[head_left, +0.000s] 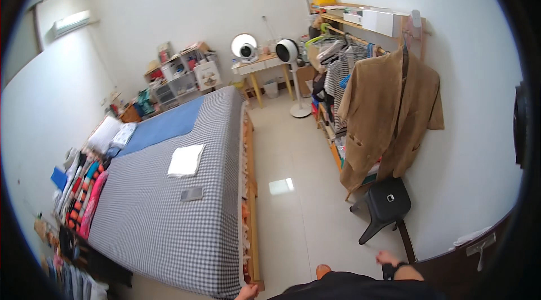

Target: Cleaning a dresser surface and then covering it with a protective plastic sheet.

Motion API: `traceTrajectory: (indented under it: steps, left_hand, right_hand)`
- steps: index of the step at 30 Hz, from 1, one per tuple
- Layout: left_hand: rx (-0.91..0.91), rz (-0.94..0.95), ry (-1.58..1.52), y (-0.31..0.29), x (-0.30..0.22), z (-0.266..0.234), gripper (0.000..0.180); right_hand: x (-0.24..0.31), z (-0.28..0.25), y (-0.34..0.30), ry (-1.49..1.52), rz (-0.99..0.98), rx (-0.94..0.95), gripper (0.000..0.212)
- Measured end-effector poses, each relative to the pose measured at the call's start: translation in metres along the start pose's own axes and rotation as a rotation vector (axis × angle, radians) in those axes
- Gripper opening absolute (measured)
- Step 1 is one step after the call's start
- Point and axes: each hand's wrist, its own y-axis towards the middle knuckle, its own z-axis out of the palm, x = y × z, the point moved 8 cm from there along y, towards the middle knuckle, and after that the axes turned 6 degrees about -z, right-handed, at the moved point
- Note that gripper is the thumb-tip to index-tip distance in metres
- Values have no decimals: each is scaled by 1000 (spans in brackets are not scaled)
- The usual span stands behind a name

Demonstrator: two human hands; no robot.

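Note:
My right hand (386, 257) hangs low at my side, a black band around its wrist. Its fingers look loosely curled, and nothing shows in them. Closest to it is a black stool (389, 201) by the right wall. At the lower edge, my left hand (247, 292) is partly cut off, its visible fingers curled in, beside the near corner of the wooden bed frame (252, 232). Whether it touches the wood I cannot tell. On the checked bedcover (152, 215) lie a folded white cloth (186, 160) and a grey phone-like slab (192, 194).
A brown short-sleeved coat (383, 114) hangs on the end of a clothes rack (360, 38) at the right. Tiled floor (282, 148) runs between bed and rack toward a white standing fan (294, 74) and a small desk (262, 65). Folded bedding (84, 193) lines the bed's left side.

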Motion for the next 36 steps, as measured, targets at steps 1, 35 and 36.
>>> traceTrajectory:
  steps: [1, 35, 36]
  left_hand:
    - [-254, 124, -155, -44, -49, -43, 42]
    - [-133, 622, 48, 630, -547, -529, 25]
    - [-208, 574, 52, 640, -518, -546, 25]
  right_hand:
    - [86, -83, 22, 184, 248, -57, 19]
    - [-7, -152, 543, -188, 3, 148, 25]
    - [9, -179, 613, 35, 148, 118, 23]
